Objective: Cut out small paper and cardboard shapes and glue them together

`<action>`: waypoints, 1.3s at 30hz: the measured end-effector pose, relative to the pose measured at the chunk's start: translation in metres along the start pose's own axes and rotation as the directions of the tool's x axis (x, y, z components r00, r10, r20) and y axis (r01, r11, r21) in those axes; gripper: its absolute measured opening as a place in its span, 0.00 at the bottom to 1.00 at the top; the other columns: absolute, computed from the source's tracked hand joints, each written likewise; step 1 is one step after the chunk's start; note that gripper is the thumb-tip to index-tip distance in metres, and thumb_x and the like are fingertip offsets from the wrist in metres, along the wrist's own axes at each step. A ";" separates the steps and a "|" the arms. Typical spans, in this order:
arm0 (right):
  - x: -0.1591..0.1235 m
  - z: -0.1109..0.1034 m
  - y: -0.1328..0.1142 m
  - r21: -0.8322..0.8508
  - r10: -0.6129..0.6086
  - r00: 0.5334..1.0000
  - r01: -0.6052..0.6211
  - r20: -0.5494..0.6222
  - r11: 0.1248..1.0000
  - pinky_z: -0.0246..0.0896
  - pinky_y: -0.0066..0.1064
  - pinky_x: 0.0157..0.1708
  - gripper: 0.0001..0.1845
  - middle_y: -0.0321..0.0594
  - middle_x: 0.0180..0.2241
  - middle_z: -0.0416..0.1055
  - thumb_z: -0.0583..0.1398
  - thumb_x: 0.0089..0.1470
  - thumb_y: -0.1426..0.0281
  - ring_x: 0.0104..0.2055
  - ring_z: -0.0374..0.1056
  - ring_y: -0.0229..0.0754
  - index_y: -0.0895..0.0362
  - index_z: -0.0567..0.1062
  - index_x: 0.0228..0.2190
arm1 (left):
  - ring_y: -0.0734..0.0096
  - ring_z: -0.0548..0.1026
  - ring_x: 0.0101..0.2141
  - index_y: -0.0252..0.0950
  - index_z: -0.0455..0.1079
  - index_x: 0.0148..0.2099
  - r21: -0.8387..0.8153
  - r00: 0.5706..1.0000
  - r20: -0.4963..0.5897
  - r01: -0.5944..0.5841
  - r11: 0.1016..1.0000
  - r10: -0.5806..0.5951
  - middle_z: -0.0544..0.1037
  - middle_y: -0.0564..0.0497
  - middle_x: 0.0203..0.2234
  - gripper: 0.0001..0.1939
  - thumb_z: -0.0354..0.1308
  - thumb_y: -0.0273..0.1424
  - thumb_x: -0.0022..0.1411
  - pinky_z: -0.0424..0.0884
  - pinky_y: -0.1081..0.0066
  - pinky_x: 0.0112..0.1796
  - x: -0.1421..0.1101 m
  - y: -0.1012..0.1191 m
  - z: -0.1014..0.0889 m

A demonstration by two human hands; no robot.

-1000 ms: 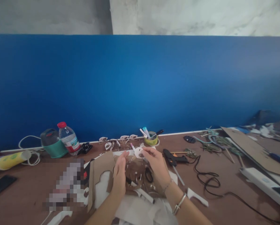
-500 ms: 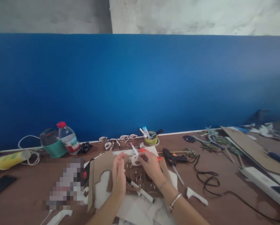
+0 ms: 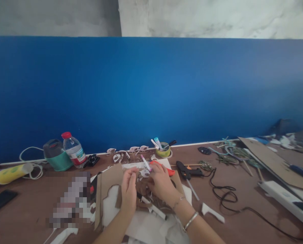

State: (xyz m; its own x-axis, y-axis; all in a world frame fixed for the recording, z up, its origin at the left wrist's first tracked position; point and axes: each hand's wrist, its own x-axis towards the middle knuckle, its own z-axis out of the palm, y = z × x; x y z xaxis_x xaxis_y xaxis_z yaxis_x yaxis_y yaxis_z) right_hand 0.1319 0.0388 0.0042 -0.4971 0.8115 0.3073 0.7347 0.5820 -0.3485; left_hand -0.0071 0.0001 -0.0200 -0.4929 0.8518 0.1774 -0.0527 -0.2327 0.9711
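Observation:
A small white bird-shaped cut-out [image 3: 144,173] with grey and dark markings is up between my hands. The fingertips of my left hand [image 3: 129,186] are pinched at its left edge, though the exact contact is small and blurred. My right hand [image 3: 163,183] is just right of the bird, fingers apart and curved down over small brown and white scraps in a cardboard tray [image 3: 109,176]. A pink-and-white marker [image 3: 146,163] lies behind the bird. Below my hands rests a white pen with a black end [image 3: 156,210]. Something orange-red [image 3: 170,171] shows behind my right hand.
More bird cut-outs [image 3: 134,149] line the table's back edge, beside a green tape roll [image 3: 163,151] holding pens. To the right are a black glue gun [image 3: 188,171], its cord and a white power strip [image 3: 285,200]. A water bottle [image 3: 74,150] stands left.
My right hand has moved off the bird cut-out and its fingers have dropped toward the scraps. The bird has tilted and shifted slightly left, by my left fingertips.

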 end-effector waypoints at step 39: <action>0.005 -0.032 0.002 0.496 -0.036 0.990 0.099 -0.136 0.863 0.60 0.36 0.46 0.08 0.40 0.36 0.74 0.61 0.45 0.79 0.42 0.68 0.43 0.55 0.76 0.27 | 0.64 0.74 0.32 0.37 0.72 0.33 0.438 0.898 0.264 -0.437 0.786 0.352 0.76 0.49 0.27 0.07 0.54 0.31 0.59 0.69 0.66 0.35 -0.004 0.004 0.001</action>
State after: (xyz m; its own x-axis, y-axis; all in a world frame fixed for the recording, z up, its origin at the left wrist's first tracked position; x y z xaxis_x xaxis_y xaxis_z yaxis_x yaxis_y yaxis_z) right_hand 0.1453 0.0422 0.0332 -0.4555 0.7755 0.4371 0.3554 0.6086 -0.7095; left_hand -0.0047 -0.0041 -0.0173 -0.2314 0.8070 0.5433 0.5539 -0.3498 0.7555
